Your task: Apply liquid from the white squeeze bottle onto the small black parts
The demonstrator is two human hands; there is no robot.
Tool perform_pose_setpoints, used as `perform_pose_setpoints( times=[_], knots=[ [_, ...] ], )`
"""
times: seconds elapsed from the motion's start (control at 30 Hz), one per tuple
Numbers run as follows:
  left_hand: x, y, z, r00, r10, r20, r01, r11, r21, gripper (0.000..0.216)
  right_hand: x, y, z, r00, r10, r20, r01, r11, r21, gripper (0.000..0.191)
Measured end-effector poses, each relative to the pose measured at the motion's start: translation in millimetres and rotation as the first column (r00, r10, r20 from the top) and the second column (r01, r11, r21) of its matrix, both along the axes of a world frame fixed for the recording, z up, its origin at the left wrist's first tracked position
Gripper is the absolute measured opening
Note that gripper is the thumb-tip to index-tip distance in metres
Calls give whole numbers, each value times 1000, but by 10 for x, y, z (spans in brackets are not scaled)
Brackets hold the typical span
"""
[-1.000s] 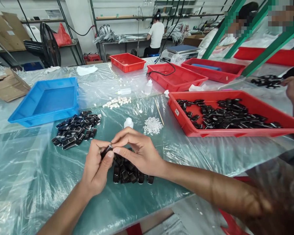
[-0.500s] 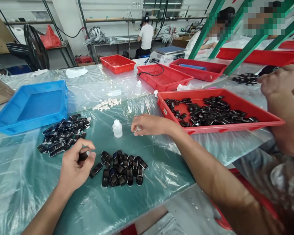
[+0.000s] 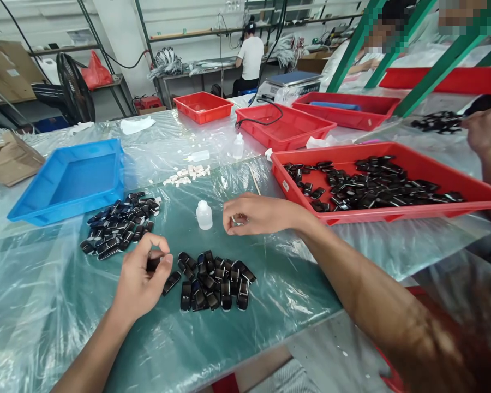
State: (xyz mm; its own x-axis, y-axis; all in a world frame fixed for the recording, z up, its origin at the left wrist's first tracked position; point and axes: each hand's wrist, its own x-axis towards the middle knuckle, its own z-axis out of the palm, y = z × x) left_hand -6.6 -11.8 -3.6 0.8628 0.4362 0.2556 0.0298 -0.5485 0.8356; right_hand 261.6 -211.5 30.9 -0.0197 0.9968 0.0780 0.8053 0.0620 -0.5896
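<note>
My left hand point(image 3: 144, 279) is closed around a small glossy black plastic piece point(image 3: 154, 263), mostly hidden by the fingers. It hovers between two piles of similar pieces. The nearer pile point(image 3: 207, 283) lies to its right, and a larger pile point(image 3: 120, 225) lies up and to its left. My right hand point(image 3: 256, 214) is held above the table, just right of a white squeeze bottle point(image 3: 204, 215), apart from it. Its fingers are curled together; whatever is between them, if anything, cannot be made out.
A red tray point(image 3: 393, 210) of black pieces stands right, a blue tray point(image 3: 24, 213) left. White bits point(image 3: 186, 174) and a second bottle point(image 3: 238, 146) lie beyond. Plastic sheeting covers the table. A co-worker's hand point(image 3: 489, 134) is at far right.
The view has swung slightly left. My right hand's fingers have curled closer together, and the light bit seen at them before no longer shows. My left hand still holds its black piece.
</note>
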Motion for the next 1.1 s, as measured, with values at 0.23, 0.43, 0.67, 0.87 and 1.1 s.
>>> perform_pose_setpoints(
  times=[0.23,0.43,0.67,0.87,1.1],
  knots=[
    [-15,-164,58,957,-278,-90,269,958,-100,28,-723,181,-146,824,240,-512,-39,927,372,19],
    [-46,-143,6,935,-353,-29,350,933,-81,23,-842,222,-275,790,221,-572,18,924,382,22],
    [-66,-154,-44,934,-358,-7,356,929,-102,22,-844,220,-292,784,215,-582,18,930,368,26],
    [-70,-185,-65,936,-351,34,352,921,-170,24,-937,231,-362,608,158,-778,20,977,214,32],
    [-145,-338,50,942,-333,46,333,903,-270,30,-1106,208,-353,423,23,-906,-1,1000,25,33]
  ],
)
